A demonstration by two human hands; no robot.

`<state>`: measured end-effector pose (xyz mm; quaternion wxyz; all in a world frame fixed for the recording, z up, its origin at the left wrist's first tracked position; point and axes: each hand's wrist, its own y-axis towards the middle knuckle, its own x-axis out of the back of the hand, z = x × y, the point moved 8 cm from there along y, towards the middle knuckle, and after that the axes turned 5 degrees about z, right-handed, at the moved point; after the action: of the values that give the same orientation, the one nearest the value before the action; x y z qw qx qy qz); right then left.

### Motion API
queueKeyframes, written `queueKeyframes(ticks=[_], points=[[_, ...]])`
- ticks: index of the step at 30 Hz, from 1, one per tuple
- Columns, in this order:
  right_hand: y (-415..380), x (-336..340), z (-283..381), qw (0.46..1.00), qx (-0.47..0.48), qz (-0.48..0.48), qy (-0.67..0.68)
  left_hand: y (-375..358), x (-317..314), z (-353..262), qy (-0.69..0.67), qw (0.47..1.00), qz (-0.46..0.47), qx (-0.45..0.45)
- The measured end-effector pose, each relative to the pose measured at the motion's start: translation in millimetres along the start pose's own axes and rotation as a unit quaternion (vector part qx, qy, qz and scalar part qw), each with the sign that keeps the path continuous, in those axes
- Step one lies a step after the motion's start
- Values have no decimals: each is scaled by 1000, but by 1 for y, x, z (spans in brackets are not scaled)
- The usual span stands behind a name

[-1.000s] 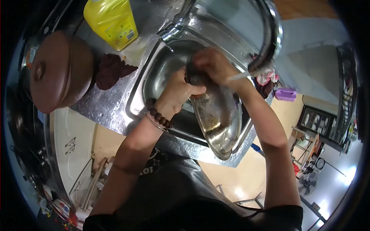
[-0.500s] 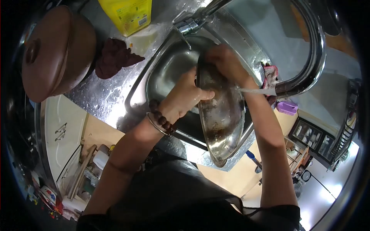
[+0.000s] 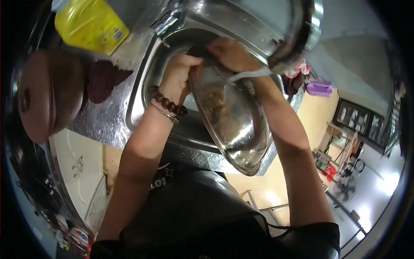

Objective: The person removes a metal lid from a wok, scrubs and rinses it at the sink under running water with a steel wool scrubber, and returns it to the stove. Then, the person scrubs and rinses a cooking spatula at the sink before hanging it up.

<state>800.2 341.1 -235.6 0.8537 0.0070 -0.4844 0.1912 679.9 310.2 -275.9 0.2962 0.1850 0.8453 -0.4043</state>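
A large steel oval pan (image 3: 235, 125) tilts over the steel sink (image 3: 142, 86), its inside wet and smeared with brown residue. My left hand (image 3: 177, 75), with a brown bead bracelet at the wrist, grips the pan's far left rim. My right hand (image 3: 230, 54) presses on the pan's upper end, fingers closed on something dark that I cannot make out. A thin stream of water runs from the curved tap (image 3: 297, 39) across my right forearm.
A yellow detergent bottle (image 3: 88, 26) stands on the wet counter at the back left. A dark red cloth (image 3: 101, 80) lies beside the sink. A brown lidded pot (image 3: 45, 95) sits at the left. A purple brush (image 3: 319, 89) rests to the right.
The pan has swung to a flatter tilt with more of its inside showing. My left hand has shifted up along the rim. The view has swung, bringing the tap overhead.
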Motion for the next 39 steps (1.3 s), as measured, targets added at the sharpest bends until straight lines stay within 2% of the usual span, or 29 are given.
queueKeyframes(ticks=[1,3,4,6,9,10,11,12,13,14,16,17,18,19,20,22,24,25,26,27,29,30,31,32,33,35,37,38,39], points=[[-17,7,24,997,58,-32,42,2,10,7,-25,995,-87,52],[-58,38,72,996,23,-89,11,21,5,10,-26,999,31,11],[-86,50,89,994,-6,-107,26,30,1,7,-14,999,38,11],[-145,59,111,987,-40,-143,60,42,8,-2,-59,997,-39,10],[-176,56,86,973,-63,-218,45,45,-1,-19,44,998,-23,24],[-181,55,76,960,-88,-264,9,36,-12,-22,7,1000,-30,6],[-168,56,52,954,-127,-272,-14,58,9,-14,-21,1000,18,-2],[-150,49,17,960,-174,-218,-3,30,-31,-13,-108,984,139,41],[-134,52,6,964,-171,-203,6,-17,-79,-15,-193,944,255,83],[-117,53,1,968,-166,-190,15,-38,-97,-11,-185,940,277,77],[-97,47,5,967,-179,-180,10,-93,-84,6,-85,994,74,4],[-85,44,6,969,-188,-162,-3,-123,-98,13,-84,994,31,-66],[-74,43,5,967,-191,-168,0,-135,-77,29,11,991,-18,-132],[-61,33,2,973,-202,-111,-5,-143,-79,31,-22,984,-77,-159],[-50,21,1,976,-212,-51,-9,-140,-76,28,0,984,-93,-152],[-33,42,20,979,-203,-9,-31,-109,-59,9,24,983,-124,-133],[-21,62,35,983,-168,-38,68,-92,-90,-24,23,990,-87,-111],[-19,58,40,982,-170,-42,67,-72,-90,-33,-13,987,-65,-147],[-18,64,54,975,-88,-130,158,-48,-86,-39,-49,981,-40,-185],[-25,74,67,945,-3,-216,244,-26,-78,-40,-81,983,-34,-162],[-49,90,84,932,-130,-217,261,-18,-83,-45,53,979,44,-191],[-56,90,107,985,-113,-101,86,-10,-89,-36,-64,987,82,-122],[-72,81,120,991,-91,22,-95,18,-70,-12,-187,972,143,23],[-105,91,131,990,-90,-93,-46,19,-68,-22,-186,971,148,22],[-140,99,134,975,-87,-206,2,20,-66,-37,-102,983,150,-23],[-172,97,117,960,-96,-235,116,15,-62,-58,65,981,143,-111],[-150,98,125,955,-86,-271,85,1,-64,-62,234,946,130,-183],[-122,96,133,968,-100,-225,44,-7,-73,-59,320,914,130,-213],[-109,94,134,977,-112,-179,3,-30,-91,-43,89,977,143,-128]])
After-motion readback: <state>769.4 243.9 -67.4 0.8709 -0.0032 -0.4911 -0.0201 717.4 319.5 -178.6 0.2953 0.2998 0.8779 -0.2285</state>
